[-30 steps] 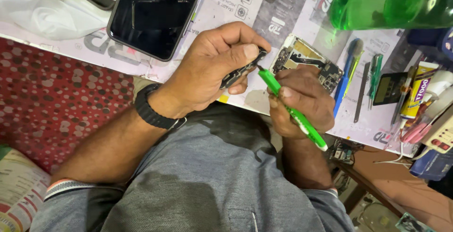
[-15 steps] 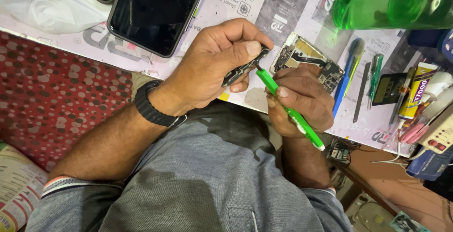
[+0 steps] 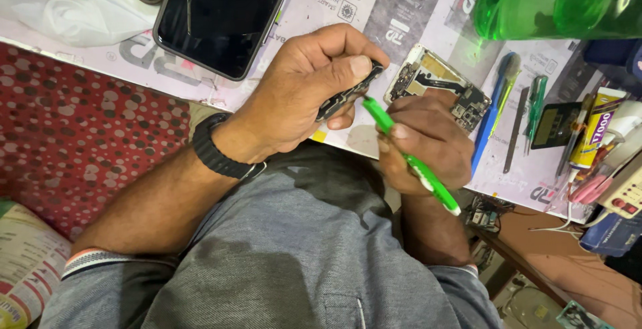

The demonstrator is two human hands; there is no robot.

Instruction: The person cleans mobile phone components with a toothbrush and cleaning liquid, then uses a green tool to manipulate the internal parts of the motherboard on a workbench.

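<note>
My left hand (image 3: 301, 95), with a black watch on its wrist, pinches a small dark strip-shaped phone part (image 3: 348, 93) between thumb and fingers just above the desk edge. My right hand (image 3: 428, 142) grips a green-handled tool (image 3: 428, 176) like a pen, and its tip touches the end of the dark part. Just behind both hands an opened phone (image 3: 435, 78) lies on the printed work mat (image 3: 401, 21) with its circuit board showing.
A black phone (image 3: 221, 15) lies face up at the back left, beside a white plastic bag (image 3: 60, 8). A green bottle (image 3: 555, 1) lies at the back right. At the right lie a blue tool (image 3: 491, 112), tweezers (image 3: 515, 128), a green screwdriver (image 3: 535, 105) and a yellow tube (image 3: 592, 132).
Both hands stay almost where they were, with the tool tip still at the dark part. The view has shifted slightly.
</note>
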